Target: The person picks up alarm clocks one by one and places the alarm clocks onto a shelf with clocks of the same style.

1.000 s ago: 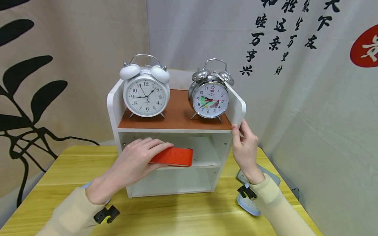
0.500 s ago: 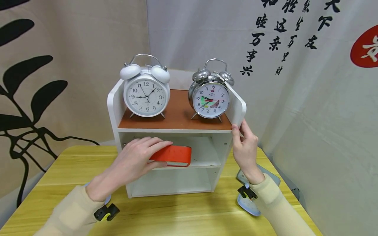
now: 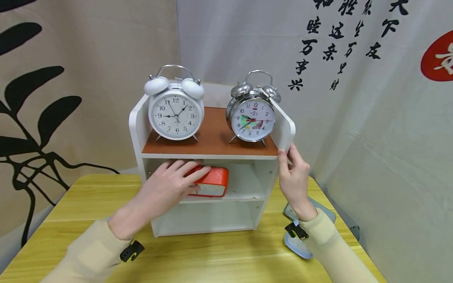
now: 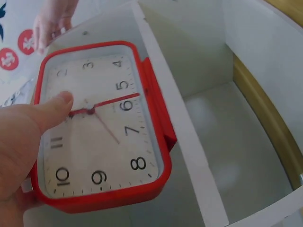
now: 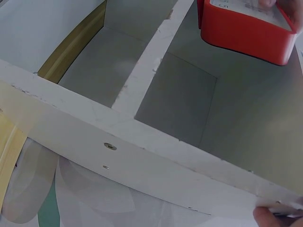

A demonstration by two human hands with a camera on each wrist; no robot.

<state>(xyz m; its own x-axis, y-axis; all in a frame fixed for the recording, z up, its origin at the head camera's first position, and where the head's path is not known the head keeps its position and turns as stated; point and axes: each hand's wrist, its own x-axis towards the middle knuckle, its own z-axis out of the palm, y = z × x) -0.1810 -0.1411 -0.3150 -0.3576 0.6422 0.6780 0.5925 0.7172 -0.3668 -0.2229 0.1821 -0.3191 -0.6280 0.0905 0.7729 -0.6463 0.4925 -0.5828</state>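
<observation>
My left hand [image 3: 168,182] grips a red rectangular alarm clock [image 3: 216,179] at the middle compartment of a small white shelf [image 3: 209,156]. The thumb presses on the clock's white face, and the other fingers reach over its top. In the left wrist view the red clock [image 4: 99,156] stands close to the shelf board [image 4: 173,109]; whether it bears on the board I cannot tell. My right hand [image 3: 295,179] holds the shelf's right side panel by its front edge. On the brown top stand a white twin-bell alarm clock [image 3: 176,116] and a silver twin-bell alarm clock [image 3: 252,118].
The shelf stands on a yellow wooden table [image 3: 198,259]. A grey flat object [image 3: 323,208] and a light-blue object [image 3: 299,248] lie by my right forearm. Behind hangs a curtain [image 3: 230,39] with black characters and a dark plant print.
My left hand has moved the red clock deeper into the middle compartment and tipped it more upright, so its white face now shows. The right hand keeps its hold on the side panel.
</observation>
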